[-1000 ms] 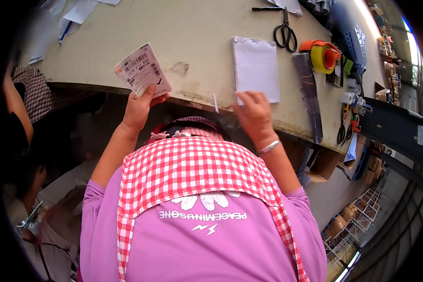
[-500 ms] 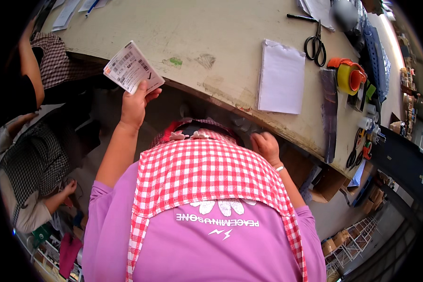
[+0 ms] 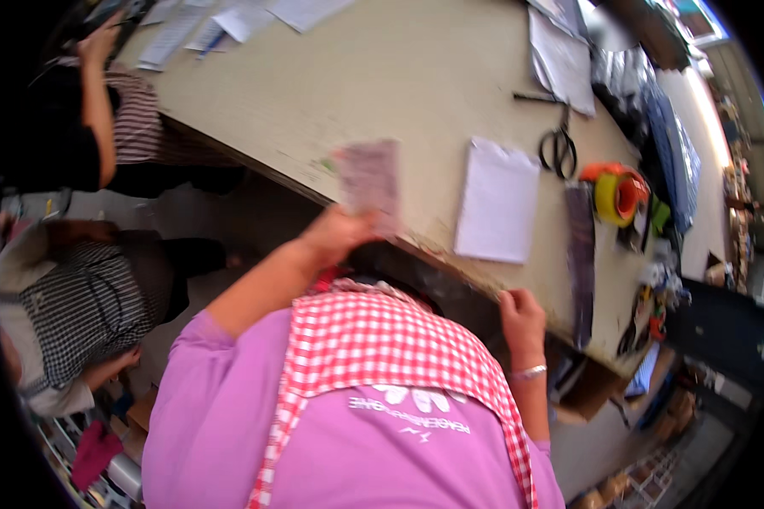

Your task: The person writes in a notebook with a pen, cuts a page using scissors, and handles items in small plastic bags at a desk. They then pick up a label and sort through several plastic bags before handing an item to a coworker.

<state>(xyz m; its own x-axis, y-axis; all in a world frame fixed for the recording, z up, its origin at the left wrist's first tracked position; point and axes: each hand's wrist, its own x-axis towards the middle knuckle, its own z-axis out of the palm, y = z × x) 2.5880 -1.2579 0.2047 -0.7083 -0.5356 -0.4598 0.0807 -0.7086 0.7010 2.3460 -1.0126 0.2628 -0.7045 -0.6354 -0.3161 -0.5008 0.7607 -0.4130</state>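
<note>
My left hand (image 3: pixel 344 231) grips a small stack of printed labels (image 3: pixel 371 182) by its lower edge. The labels look blurred and are held over the near edge of the table (image 3: pixel 314 102). Curled fingers close my right hand (image 3: pixel 524 321) at the table edge, to the right; whether anything sits inside them is hidden. Between my hands, a little farther off, a white paper pad (image 3: pixel 498 199) lies flat on the table.
Black scissors (image 3: pixel 558 153), a yellow tape roll on an orange dispenser (image 3: pixel 617 199) and a dark flat strip (image 3: pixel 580 263) lie to the right. Loose papers (image 3: pixel 174 38) are at the far left. Co-workers in checked aprons (image 3: pixel 89 297) are at left. A cardboard box (image 3: pixel 590 386) stands below the table.
My left hand has carried the labels rightward, toward the paper pad. My right hand has shifted right and up to the table edge. The whole view has also shifted.
</note>
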